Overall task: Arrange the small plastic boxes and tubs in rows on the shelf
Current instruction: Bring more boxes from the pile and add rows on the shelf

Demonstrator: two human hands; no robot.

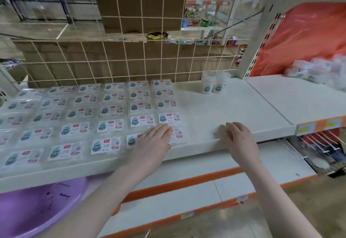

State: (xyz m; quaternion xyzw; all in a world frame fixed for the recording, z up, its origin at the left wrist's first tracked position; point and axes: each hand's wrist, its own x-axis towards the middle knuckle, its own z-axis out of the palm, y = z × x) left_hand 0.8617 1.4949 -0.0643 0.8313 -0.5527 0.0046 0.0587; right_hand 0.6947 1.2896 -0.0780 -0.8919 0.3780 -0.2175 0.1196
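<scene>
The shelf (234, 110) carries flat clear plastic boxes (110, 125) with printed labels, laid in a grid that fills its left part; each box lies with its long axis running left to right along the shelf. Two small clear tubs (214, 86) stand upright, side by side, at the back of the shelf near the wire grid panel (116, 63), well apart from the grid of boxes and from both hands.

The left hand (155, 140) lies flat, fingers straight and together, on the front right corner box (177, 134), covering most of its label; it pinches nothing. The right hand (237, 138) rests at the front edge of the bare shelf just right of that box, fingers loosely curled downward and holding nothing.

Judgement: the grid of boxes looks close to complete, and the corner box is being squared into line. The relation that matters is that the tubs lie beyond and slightly left of the right hand's fingers, so the right hand is nearer to them. More tubs (318, 73) sit heaped on the adjoining shelf to the right, also on the right hand's side.
</scene>
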